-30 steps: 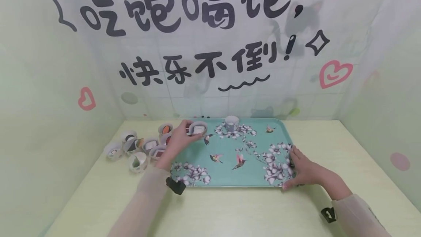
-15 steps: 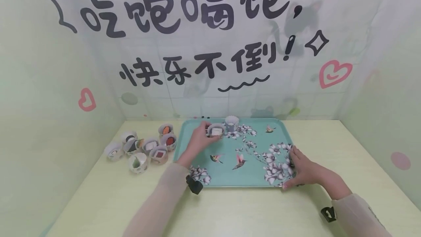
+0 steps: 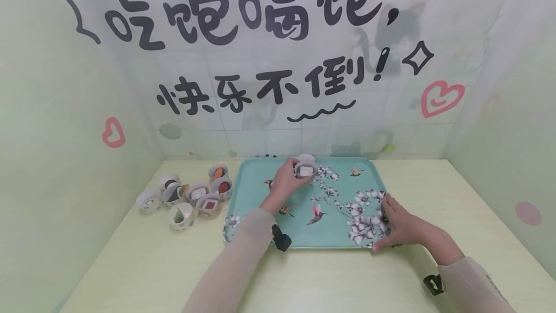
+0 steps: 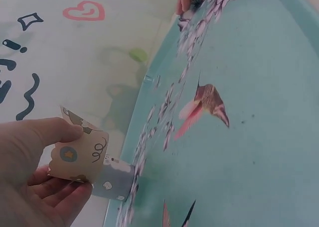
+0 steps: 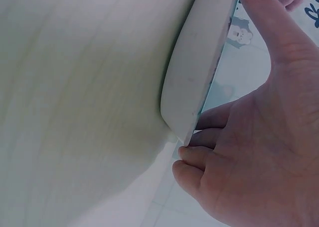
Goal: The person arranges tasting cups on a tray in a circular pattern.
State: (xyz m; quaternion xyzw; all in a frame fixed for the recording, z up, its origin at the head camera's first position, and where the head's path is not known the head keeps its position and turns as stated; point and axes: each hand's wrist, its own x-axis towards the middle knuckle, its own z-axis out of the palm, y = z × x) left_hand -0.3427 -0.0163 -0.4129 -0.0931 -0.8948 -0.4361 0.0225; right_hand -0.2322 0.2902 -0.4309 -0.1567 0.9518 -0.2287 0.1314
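Observation:
My left hand point(image 3: 286, 181) holds a scalloped paper cup point(image 3: 306, 171) with a white piece inside, over the back of the turquoise tray point(image 3: 330, 231). In the left wrist view, the thumb and fingers pinch this cream cup point(image 4: 82, 155), printed with a star and squiggles. Just behind it stands a grey-blue paper cup point(image 4: 114, 179), mostly covered in the head view. At the tray's front right corner, my right hand point(image 3: 404, 223) grips the rim, its thumb on the front edge and its fingers along the right side.
Several paper cups with various small pieces cluster left of the tray, including one with a green piece point(image 3: 180, 216), one with a red piece point(image 3: 223, 187) and one with an orange piece point(image 3: 218, 173). A lettered wall hanging point(image 3: 260, 134) closes off the table's back.
My left hand has carried its cup rightward across the tray until it overlaps the grey-blue cup in the head view. The right hand and tray have stayed put.

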